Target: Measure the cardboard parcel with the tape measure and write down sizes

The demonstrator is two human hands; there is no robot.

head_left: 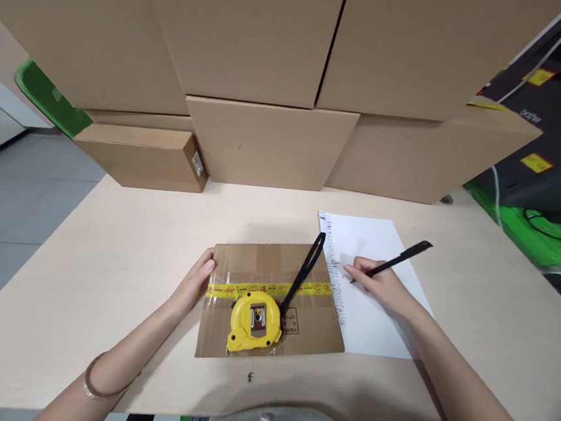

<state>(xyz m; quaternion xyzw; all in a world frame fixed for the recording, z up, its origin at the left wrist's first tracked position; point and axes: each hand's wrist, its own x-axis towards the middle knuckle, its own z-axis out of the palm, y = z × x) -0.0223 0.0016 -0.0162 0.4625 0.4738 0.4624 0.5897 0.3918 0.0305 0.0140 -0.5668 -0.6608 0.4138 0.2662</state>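
Note:
A flat cardboard box [236,262] with yellow printed tape across it lies before me on the table. My left hand [199,275] holds its left edge near the upper corner, thumb against the side. On top of the box rests a yellow tape measure [241,322], its black wrist strap [304,271] stretching toward the upper right. My right hand [377,284] grips a black pen [407,253], tip down over a white sheet of paper [371,235]. Small print runs along the sheet's left side, and the box lies against or over that side.
Large cardboard boxes [266,144] stand stacked along the table's back. A smaller carton [142,156] sits at the back left. Beyond the right edge are a dark machine [553,129] and cables on a green surface [547,240]. The pale wooden table [135,237] spreads around everything.

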